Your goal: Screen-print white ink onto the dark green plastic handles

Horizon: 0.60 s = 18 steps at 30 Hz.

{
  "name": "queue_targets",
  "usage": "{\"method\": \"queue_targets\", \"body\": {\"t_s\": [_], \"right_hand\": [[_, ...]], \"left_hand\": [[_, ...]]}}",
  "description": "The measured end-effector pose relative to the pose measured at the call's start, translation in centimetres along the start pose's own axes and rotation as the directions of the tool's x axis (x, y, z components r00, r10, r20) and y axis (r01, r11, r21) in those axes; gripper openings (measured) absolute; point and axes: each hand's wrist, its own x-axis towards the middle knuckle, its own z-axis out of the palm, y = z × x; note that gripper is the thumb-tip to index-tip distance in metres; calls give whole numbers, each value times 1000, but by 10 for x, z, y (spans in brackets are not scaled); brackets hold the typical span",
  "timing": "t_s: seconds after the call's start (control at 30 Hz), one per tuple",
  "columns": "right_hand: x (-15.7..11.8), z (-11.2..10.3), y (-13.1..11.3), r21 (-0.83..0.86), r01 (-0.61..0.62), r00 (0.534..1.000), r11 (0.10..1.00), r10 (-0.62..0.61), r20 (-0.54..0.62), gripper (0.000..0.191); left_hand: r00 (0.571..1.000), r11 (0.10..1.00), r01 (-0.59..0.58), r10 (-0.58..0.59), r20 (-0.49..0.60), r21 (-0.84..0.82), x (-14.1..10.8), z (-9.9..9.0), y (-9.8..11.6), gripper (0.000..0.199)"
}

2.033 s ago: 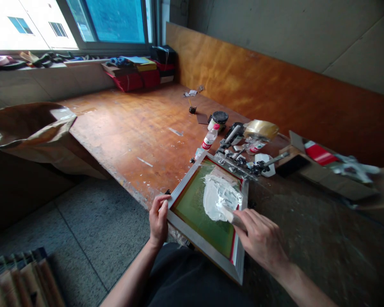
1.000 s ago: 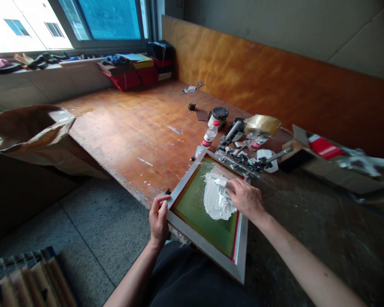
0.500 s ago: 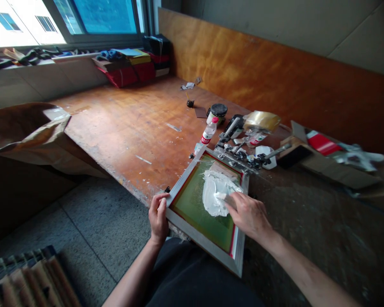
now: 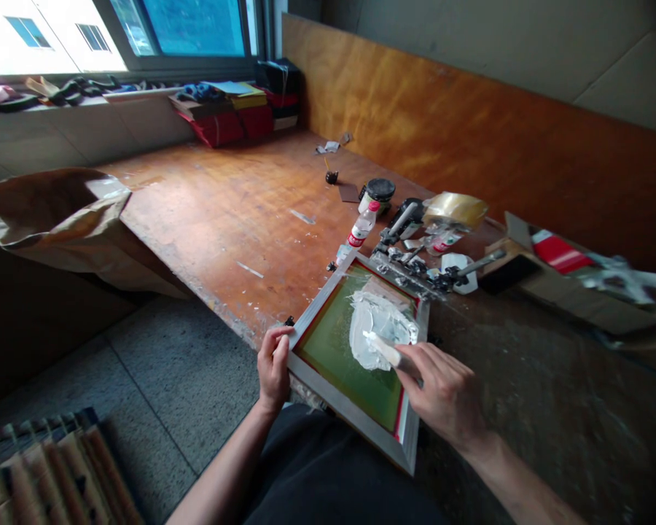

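Note:
A screen printing frame (image 4: 317, 379) with a green mesh and metal border lies at the table's near edge. White paste (image 4: 363, 319) is spread in a rounded patch over the upper middle of the mesh. My right hand (image 4: 442, 386) is closed around a pale scraper (image 4: 388, 351), its tip coated with paste and resting in the patch. My left hand (image 4: 274, 367) grips the frame's left corner, fingers bent over the border. Hinge clamps (image 4: 410, 270) stand along the frame's far side.
Beyond the frame are a red-capped bottle (image 4: 364, 224), a black-lidded jar (image 4: 379, 194) and a tape roll (image 4: 455, 210). On the right lies an open cardboard box (image 4: 574, 292). A brown paper bag (image 4: 82, 233) stands at the left of the wooden table (image 4: 224, 211).
My right hand has shifted slightly right and toward me, and more of the scraper shows. My left hand stays on the frame's corner. The whole view has turned slightly left.

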Motion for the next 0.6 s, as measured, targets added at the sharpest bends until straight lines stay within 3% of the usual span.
{"method": "queue_targets", "body": {"t_s": [0.23, 0.6], "right_hand": [[-3, -4, 0, 101, -38, 998, 994, 44, -52, 14], [-5, -3, 3, 116, -79, 995, 990, 85, -47, 11]], "left_hand": [[1000, 1000, -17, 16, 7, 16, 0, -1, -1, 30], [999, 999, -39, 39, 10, -13, 0, -1, -2, 28]]}}
